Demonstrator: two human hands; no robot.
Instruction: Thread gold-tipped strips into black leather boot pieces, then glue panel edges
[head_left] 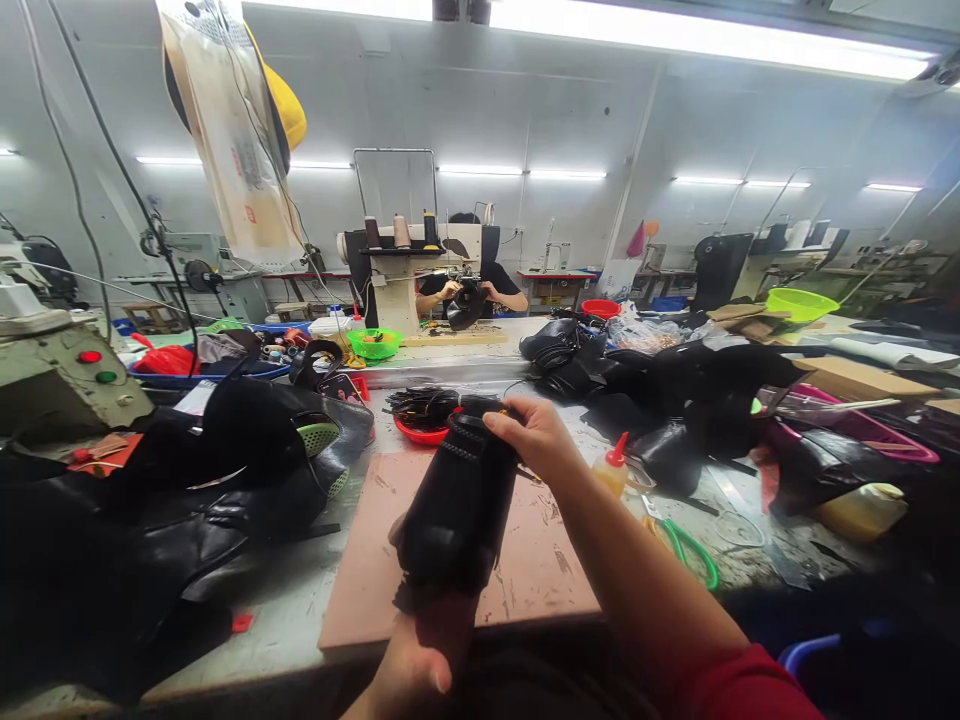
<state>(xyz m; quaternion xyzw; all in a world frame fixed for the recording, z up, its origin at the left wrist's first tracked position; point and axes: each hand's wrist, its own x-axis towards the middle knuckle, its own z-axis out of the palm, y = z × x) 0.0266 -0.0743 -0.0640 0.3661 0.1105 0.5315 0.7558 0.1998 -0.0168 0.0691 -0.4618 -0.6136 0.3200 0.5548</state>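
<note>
A black leather boot upper (pixel 461 500), folded into a tube shape with a braided or stitched band near its far end, is held tilted above a pinkish work board (pixel 360 560). My right hand (pixel 536 440) grips its far end, thumb on top and fingers behind. From below, my left hand (pixel 424 650) holds the near end; its thumb shows, and most of its fingers are hidden under the leather. Just beyond the upper stands a red bowl (pixel 420 434) heaped with thin black strips.
Black leather pieces (pixel 247 450) pile up at left, more (pixel 697 400) at right. Right of the board are a red-tipped glue bottle (pixel 613 465) and green-handled scissors (pixel 690 550). A green basket (pixel 375 343) sits farther back. Opposite, a person works at a sewing machine (pixel 397 290).
</note>
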